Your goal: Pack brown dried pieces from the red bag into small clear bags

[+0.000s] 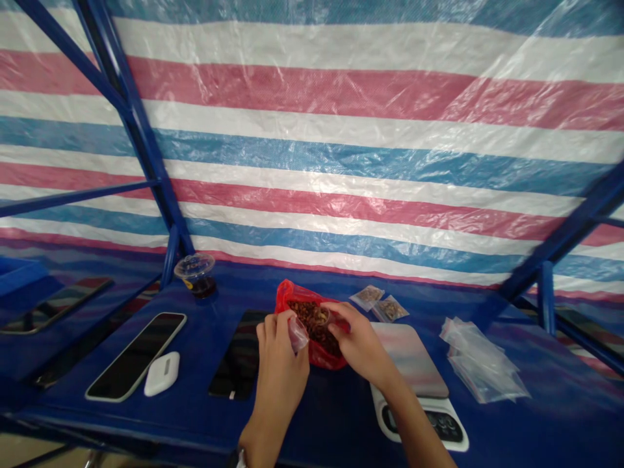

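A red plastic bag [287, 292] lies open on the blue table, filled with small brown dried pieces [308, 313]. At its near left edge, my left hand [280, 357] is closed on a small clear plastic bag [298, 335]. My right hand [358, 338] reaches over the red bag's right side, its fingers curled round what looks like a small clear cup [322, 316] among the brown pieces. Part of that cup is hidden by the fingers. Beyond the right hand lie two small filled clear bags, one [368, 296] slightly behind the other [390, 309].
A kitchen scale [414, 364] sits under my right forearm. Flat clear zip bags [482, 364] are piled farther right. To the left are a black phone [236, 357], a white earbud case [162, 374], another phone [136, 357] and a lidded plastic cup [197, 276]. Blue posts [146, 149] stand before striped sheeting.
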`<state>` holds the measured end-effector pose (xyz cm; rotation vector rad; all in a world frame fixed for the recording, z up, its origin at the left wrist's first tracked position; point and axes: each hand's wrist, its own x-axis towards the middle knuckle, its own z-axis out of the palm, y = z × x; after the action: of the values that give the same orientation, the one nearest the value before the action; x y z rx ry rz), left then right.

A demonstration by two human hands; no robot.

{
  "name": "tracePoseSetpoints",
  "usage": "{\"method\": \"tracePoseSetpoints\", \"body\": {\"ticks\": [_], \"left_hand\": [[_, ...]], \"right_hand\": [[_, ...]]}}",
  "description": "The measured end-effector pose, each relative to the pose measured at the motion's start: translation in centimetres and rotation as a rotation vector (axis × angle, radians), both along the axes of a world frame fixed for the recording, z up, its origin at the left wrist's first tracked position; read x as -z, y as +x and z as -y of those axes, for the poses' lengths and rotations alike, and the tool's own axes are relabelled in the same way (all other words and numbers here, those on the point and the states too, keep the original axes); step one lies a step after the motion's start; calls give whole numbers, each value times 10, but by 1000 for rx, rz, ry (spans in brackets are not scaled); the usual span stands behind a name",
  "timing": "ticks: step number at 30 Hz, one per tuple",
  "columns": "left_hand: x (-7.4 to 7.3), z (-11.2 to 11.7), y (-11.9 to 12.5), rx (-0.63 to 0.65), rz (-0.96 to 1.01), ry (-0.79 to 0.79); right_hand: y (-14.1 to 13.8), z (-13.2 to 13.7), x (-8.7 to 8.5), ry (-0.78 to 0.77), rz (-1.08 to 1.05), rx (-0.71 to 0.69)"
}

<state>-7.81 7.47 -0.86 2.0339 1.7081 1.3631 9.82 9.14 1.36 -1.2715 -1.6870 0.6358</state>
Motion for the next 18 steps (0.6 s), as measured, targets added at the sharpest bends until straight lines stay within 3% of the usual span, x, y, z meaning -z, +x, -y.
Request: {"method": "tracePoseSetpoints", "body": {"ticks": [6, 18], "left_hand": [[1, -1, 4, 41, -78, 15], [10, -5, 20, 119, 19, -108]], "right_hand": [[-7, 13, -17, 3, -19, -99], [-15, 18, -14, -77, -95, -177]]}}
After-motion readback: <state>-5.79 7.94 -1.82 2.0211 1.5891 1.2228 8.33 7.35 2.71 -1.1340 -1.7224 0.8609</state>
